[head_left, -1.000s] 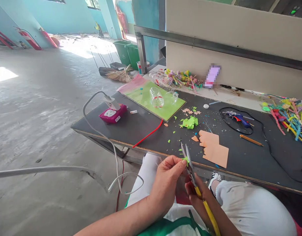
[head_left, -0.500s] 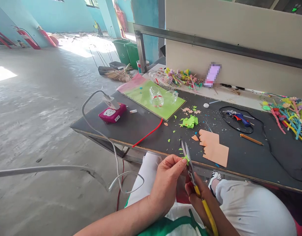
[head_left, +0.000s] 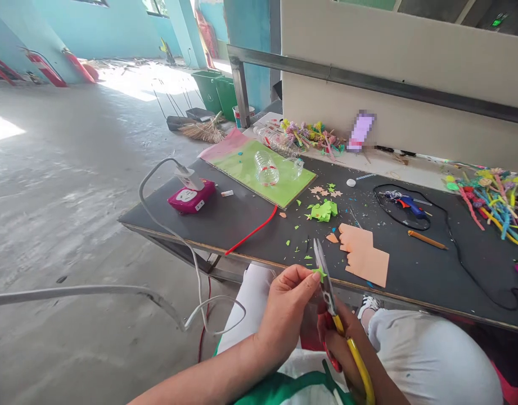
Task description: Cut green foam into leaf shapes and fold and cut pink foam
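The small green foam piece sits pinched between the thumb and fingertips of your left hand, held over your lap just short of the near bench edge. Your left grip is closed on that piece. The scissors touch it from the right, blades nearly together and pointing up and away from you. Your right hand has its grip closed around the yellow and red scissor handles. On the bench just beyond the blades lie an orange foam sheet and scattered green scraps, with a heap of green cut-outs further back. A clear plastic bottle lies on a green foam sheet. A blue glue gun and a pencil lie to the right, well apart from your hands.
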{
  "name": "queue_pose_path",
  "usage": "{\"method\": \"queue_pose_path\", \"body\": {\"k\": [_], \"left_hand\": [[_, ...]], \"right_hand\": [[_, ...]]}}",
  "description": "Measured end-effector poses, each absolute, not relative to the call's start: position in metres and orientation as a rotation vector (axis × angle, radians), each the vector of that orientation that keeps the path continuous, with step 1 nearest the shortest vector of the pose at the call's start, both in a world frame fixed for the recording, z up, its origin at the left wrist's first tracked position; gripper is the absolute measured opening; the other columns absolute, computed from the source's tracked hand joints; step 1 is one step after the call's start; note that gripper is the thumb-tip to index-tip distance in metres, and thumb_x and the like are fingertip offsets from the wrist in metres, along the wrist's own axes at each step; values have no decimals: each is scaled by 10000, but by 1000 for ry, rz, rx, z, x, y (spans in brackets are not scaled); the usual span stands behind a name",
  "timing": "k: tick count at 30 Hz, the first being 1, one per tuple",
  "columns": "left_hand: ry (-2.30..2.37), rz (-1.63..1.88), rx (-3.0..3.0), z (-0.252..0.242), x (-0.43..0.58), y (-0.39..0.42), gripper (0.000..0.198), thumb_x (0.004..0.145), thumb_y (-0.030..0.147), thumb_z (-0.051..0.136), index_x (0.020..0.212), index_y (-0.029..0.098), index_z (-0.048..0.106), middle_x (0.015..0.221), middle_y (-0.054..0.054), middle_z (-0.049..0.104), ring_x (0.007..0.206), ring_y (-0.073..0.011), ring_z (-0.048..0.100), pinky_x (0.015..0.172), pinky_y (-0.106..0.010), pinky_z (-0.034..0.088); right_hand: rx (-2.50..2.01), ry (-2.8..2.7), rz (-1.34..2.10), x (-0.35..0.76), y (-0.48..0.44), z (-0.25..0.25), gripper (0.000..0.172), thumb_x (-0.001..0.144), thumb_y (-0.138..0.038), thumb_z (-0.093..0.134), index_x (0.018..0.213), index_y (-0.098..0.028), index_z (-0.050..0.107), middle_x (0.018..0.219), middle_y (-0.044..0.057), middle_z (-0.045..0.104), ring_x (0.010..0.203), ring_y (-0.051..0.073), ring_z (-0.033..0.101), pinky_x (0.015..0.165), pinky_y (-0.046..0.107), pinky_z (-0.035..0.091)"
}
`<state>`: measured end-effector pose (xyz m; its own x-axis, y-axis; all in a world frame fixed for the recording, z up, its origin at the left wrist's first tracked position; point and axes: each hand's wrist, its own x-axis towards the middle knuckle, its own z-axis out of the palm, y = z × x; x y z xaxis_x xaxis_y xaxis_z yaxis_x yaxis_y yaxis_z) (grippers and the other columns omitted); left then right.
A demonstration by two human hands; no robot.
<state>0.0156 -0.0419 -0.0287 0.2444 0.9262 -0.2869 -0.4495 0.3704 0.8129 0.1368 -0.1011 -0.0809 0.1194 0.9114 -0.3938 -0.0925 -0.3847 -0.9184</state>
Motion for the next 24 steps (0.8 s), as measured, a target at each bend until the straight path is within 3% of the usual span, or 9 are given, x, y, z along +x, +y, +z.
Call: {"method": "queue_pose_path", "body": {"k": [2,6,14,20,24], "left_hand": [[886,1029,748,-31,14,-39,216,776,312,698,675,154,590,621,27,602,596,-74,515,592,-186,405],[863,972,872,-31,14,-35,223,760,327,711,676,146,611,623,24,600,610,-76,497,597,-187,388],[767,742,925,-25,21,-38,245,698,345,758,661,148,617,578,24,600,530,-77,480,521,-191,367],[670,634,825,-30,19,-34,308,831,429,617,794,131,687,724,-52,677,699,-144,605,699,-265,473],[632,616,780,-32,22,-35,299,830,419,627,824,123,672,746,-63,678,710,-142,612,708,-268,473]], "right_hand": [[-1438,-739,1405,140,-100,-68,293,691,-280,715,945,-252,573,626,-56,607,357,82,454,321,191,338],[-1312,-758,1296,154,-92,-41,377,788,-434,682,1072,-294,478,759,-36,636,457,106,537,373,210,434],[-1266,-841,1170,161,-85,-27,339,754,-358,733,1017,-306,525,735,-72,558,467,75,485,367,180,391],[-1319,-834,1166,169,-88,-28,326,755,-347,711,1011,-297,515,694,-82,537,421,76,467,331,179,358],[-1345,-828,1148,173,-86,-32,333,749,-337,717,1006,-301,507,706,-82,537,435,73,469,360,182,382]]}}
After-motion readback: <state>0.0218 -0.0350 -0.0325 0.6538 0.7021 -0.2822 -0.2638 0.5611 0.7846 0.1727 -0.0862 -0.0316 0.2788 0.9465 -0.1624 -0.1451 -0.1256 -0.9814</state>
